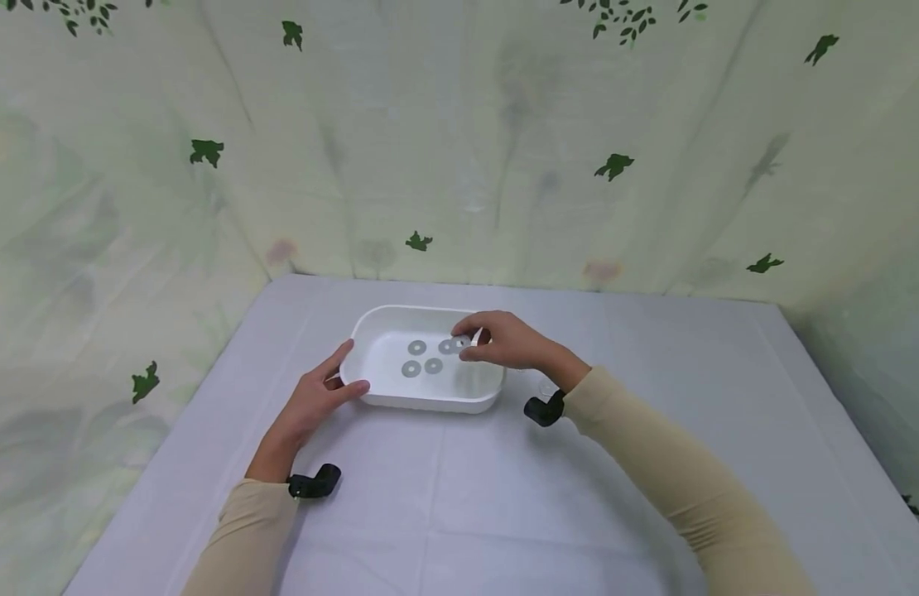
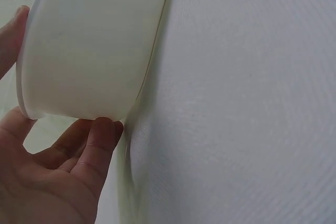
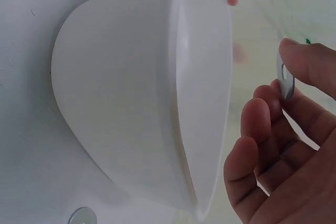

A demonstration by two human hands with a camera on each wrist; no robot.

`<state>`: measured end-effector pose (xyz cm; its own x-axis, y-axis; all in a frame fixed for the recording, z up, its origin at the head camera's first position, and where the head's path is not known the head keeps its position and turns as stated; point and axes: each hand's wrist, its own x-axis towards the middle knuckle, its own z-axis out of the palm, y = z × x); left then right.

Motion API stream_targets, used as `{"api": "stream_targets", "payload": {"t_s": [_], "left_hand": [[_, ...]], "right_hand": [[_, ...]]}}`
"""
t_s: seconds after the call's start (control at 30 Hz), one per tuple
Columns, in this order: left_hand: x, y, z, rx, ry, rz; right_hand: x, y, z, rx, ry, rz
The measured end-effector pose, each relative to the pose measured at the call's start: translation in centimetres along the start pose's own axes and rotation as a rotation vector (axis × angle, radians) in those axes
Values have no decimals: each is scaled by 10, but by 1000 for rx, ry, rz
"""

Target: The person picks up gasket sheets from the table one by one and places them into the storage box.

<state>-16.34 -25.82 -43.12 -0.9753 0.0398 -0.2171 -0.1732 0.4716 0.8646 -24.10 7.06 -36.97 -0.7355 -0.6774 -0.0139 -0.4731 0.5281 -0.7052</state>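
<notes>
Head view: a washer (image 1: pixel 462 340) lies pinched between right fingers (image 1: pixel 491 319) above the tray (image 1: pixel 415 403), which left fingers (image 1: pixel 336 361) grip.

White tray (image 1: pixel 385 372), centre; grey washers (image 1: pixel 427 367). Beige sleeves (image 1: pixel 676 476), black wrist cameras (image 1: pixel 318 482) below. Pale-green backdrop (image 1: pixel 430 165) above, dark-green bird-like print (image 1: pixel 614 167).

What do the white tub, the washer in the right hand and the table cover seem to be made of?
White tub: probably plastic, smooth, with a faint highlight inside.
Held washer: likely metal, dull grey with a thin, crisp edge; plastic is possible.
Table cover: seemingly cloth, matte, with a fine weave-like texture in the left wrist view.
</notes>
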Motion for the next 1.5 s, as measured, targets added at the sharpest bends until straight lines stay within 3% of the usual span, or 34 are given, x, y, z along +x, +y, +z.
{"api": "stream_targets", "payload": {"t_s": [0.23,0.83,1.5], "left_hand": [[-1,-1,2,2,0,-5],[-1,1,0,-2,-9,-6],[0,3,0,7,-3,-10]], "right_hand": [[-1,1,7,36,-3,5],[-1,1,11,5,7,-42],[8,7,14,5,-11,25]]}}
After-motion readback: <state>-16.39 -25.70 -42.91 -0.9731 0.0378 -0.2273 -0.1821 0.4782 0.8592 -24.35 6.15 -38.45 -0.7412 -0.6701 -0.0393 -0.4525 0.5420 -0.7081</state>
